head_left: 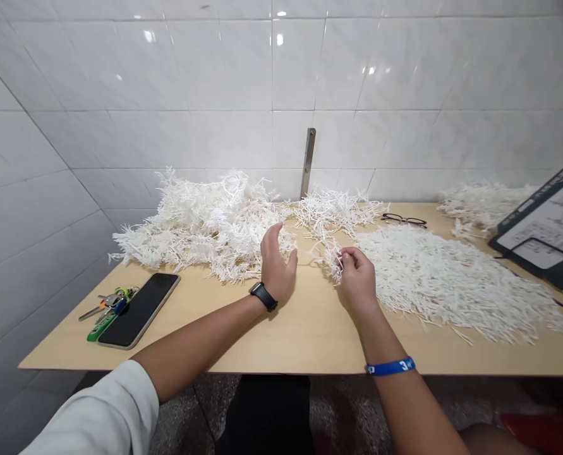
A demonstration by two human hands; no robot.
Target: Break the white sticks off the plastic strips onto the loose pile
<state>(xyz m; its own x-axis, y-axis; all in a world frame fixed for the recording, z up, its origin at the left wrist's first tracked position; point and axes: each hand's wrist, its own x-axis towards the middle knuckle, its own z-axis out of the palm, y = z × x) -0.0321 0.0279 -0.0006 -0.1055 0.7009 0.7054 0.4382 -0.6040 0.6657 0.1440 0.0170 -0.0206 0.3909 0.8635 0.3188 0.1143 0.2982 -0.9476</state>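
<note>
A tangled heap of white branching plastic pieces (215,221) lies at the back left of the table. My left hand (277,265) is open at its right edge, fingers apart and pointing up, with nothing visibly held. My right hand (358,275) pinches a small white branching plastic piece (332,256) between thumb and fingertips, just above the tabletop. To the right of that hand, many loose white strips (452,278) lie spread in a flat layer. A smaller white clump (335,212) rests behind both hands, near the wall.
A black phone (139,309) and a bunch of keys (113,303) lie at the table's left. Eyeglasses (404,220) sit behind the flat layer. At the right stand a dark printed bag (546,221) and another white pile (484,203). A metal bracket (308,163) rises against the tiled wall.
</note>
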